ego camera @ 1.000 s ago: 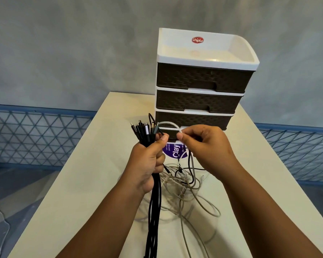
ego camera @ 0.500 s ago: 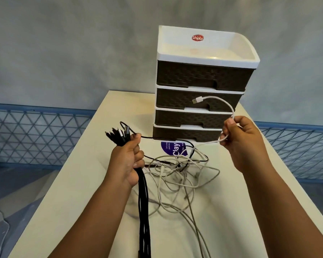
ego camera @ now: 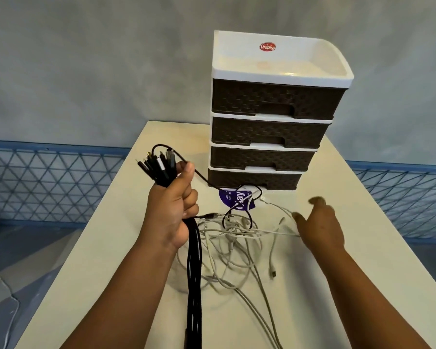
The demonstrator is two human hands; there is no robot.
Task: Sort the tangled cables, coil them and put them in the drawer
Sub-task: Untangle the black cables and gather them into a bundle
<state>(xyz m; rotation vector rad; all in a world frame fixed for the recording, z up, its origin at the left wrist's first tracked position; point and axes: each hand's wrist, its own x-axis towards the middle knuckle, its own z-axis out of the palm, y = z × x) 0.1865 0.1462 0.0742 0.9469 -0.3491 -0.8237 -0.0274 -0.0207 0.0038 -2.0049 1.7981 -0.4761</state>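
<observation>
Two hands share the work here. The left hand (ego camera: 173, 210) is raised and wrapped tight round a bundle of black cables (ego camera: 194, 268), plug ends fanned up and to the far left, the long strands hanging straight down toward the near edge of the table (ego camera: 116, 238). The right hand (ego camera: 320, 222) hovers low with fingers spread and loose, holding nothing, though it is somewhat blurred.

The white cables (ego camera: 237, 238) lie in a loose tangle on the table between the hands, just left of the right hand, so that hand is plainly nearer. Their strands trail mainly toward the near right. One black strand runs from the left fist down to the far side of the tangle, crossing a purple label (ego camera: 233, 200).

Beyond the tangle stands the drawer unit (ego camera: 275, 132), all four drawers closed. My guess is the right hand reaches left for a white strand next.
</observation>
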